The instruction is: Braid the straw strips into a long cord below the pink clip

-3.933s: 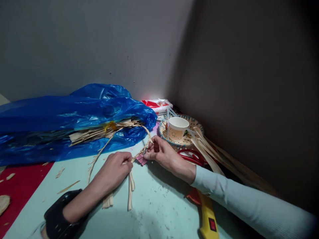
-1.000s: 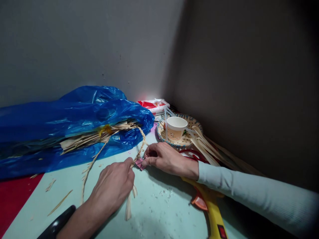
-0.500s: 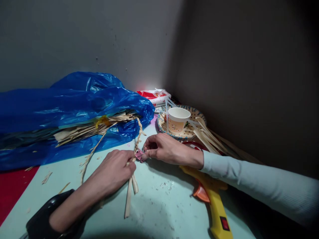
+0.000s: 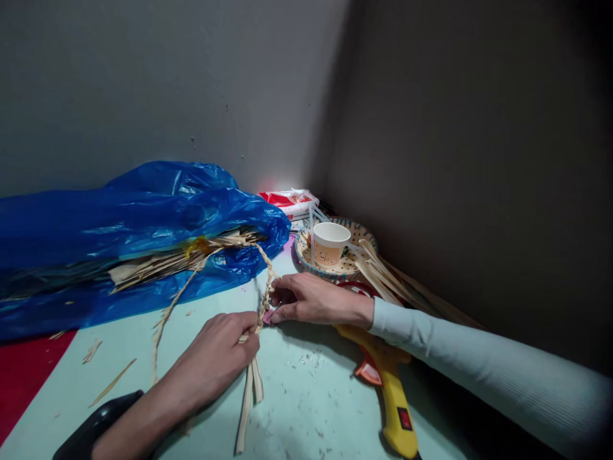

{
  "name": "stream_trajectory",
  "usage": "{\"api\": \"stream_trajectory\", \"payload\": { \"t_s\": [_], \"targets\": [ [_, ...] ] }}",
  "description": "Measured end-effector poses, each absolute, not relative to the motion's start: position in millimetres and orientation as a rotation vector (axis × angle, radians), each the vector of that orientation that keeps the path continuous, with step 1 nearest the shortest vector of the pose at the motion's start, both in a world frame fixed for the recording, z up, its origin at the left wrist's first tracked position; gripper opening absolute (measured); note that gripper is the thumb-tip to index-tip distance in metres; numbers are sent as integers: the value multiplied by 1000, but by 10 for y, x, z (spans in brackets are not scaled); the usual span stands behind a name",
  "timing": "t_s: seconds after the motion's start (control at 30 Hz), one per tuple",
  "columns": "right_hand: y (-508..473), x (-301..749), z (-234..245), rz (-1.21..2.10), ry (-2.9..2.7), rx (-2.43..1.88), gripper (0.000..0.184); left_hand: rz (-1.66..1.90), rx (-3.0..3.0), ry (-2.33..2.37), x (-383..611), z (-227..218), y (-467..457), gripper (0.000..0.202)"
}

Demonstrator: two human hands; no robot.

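My left hand [image 4: 223, 348] is closed on a braid of pale dried straw strips [image 4: 266, 271], just where the plaiting ends. Loose strip ends [image 4: 246, 399] hang out below its fingers toward me. At the braid's right side, my right hand [image 4: 306, 299] pinches a small pink piece [image 4: 269, 315] with a shiny metal bit by it. The pink piece is mostly covered by the fingers, so its kind cannot be made out. It lies against or very close to the braid. Upward, the braid curves toward a straw bundle [image 4: 163, 267].
A blue plastic bag [image 4: 143, 211] lies around the bundle at left. Behind my right hand, a paper cup [image 4: 330, 246] stands in a woven basket [image 4: 302, 252]. A yellow glue gun [image 4: 393, 402] lies under my right forearm. Straw strips [image 4: 378, 275] and a red-white packet [image 4: 292, 203] sit farther back.
The whole view has shifted, so things sit lower and slightly left. My right hand has come closer to the braid, and the pink piece is now more hidden.
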State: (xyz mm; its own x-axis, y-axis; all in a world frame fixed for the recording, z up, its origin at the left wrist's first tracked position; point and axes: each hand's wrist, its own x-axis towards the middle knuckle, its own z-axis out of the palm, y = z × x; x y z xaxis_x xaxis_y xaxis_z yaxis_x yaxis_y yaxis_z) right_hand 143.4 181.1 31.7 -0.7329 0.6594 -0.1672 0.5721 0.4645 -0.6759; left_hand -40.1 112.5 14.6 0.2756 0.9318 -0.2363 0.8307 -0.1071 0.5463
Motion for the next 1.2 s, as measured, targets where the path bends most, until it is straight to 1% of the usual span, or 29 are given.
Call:
{"api": "stream_trajectory", "payload": {
  "t_s": [0.17,0.33,0.47,0.57,0.67,0.83,1.03,1.13,1.2],
  "targets": [
    [1815,1458,335,1145,-2584,-1089,30,350,1861,1681,-368,129,1019,22],
    [1804,1488,313,1208,-2509,-1090,28,465,1761,1744,-362,112,927,24],
    [1807,1504,310,1185,-2532,-1114,31,594,1608,1802,-386,24,946,16],
    [1816,1499,326,1141,-2582,-1122,35,685,1518,1745,-399,-38,985,27],
    [1825,1497,361,1137,-2638,-1140,41,720,1457,1663,-399,-48,1003,26],
    [1843,1536,456,1386,-2644,-1095,41,778,1413,1647,-418,-49,1001,20],
    [1832,1604,507,1753,-2414,-1090,40,803,1422,1573,-389,-59,952,14],
    [1814,1634,486,1819,-2368,-1054,40,817,1376,1574,-343,-16,888,14],
    [1812,1653,487,1814,-2378,-1000,35,849,1344,1576,-329,10,849,15]
  ]
}}
